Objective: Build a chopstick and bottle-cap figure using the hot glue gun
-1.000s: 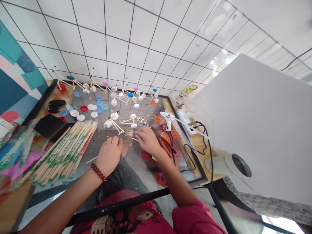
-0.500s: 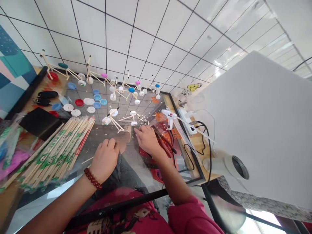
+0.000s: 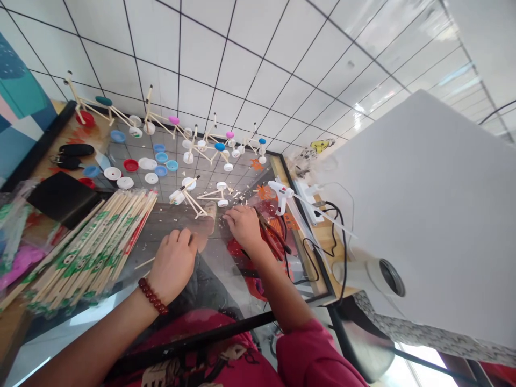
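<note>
My left hand, with a red bead bracelet at the wrist, rests on the glass tabletop. Its fingers are curled under, and anything inside them is hidden. My right hand lies just left of the red-handled pliers. Its fingers are bent and close together near small wooden scraps; whatever they pinch cannot be made out. In front of the hands sit a stick frame with white cap wheels and another stick piece with two white caps.
Several stick-and-cap models line the back edge. Loose bottle caps lie at left, behind wrapped chopsticks and a black box. A white glue gun, a power strip and cables are at right.
The view has shifted slightly. Both hands stay nearly in place, with only slight motion in my right fingers.
</note>
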### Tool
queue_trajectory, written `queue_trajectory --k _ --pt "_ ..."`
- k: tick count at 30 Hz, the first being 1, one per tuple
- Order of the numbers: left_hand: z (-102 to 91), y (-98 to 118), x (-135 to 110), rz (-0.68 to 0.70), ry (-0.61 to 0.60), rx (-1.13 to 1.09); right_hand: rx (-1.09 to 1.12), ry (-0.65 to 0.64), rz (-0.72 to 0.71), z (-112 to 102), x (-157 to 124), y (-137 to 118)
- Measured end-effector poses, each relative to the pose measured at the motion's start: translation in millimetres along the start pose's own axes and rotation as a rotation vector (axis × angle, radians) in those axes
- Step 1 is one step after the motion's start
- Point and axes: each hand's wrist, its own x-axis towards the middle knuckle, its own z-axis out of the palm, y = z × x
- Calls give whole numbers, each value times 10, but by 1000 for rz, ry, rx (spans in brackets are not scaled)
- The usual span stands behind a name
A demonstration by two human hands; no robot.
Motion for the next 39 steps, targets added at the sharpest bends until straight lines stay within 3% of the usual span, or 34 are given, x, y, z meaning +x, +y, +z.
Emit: queue_trajectory --k 8,11,14,20,23,28,31,36,39 --pt "25 16 -16 -8 1 8 -76 32 223 -26 143 -27" --pt "33 12 -9 -3 9 5 16 -18 183 -36 86 -15" --pt "37 6 -8 8 18 7 27 23 125 30 51 -45" --pt "31 15 -16 4 13 8 -53 107 257 96 169 -12" --pt "22 15 -13 4 8 -6 2 33 189 51 66 -18" --pt "28 14 -3 -3 -5 -15 16 -112 -33 -27 -380 -186" --pt "40 17 -2 -7 -6 -9 84 -129 -151 -103 -575 -186" --pt "53 19 -11 -7 12 0 141 -21 -10 -157 -606 -30" --pt "57 21 -17 -11 25 -5 160 -19 -21 -65 -583 -86"
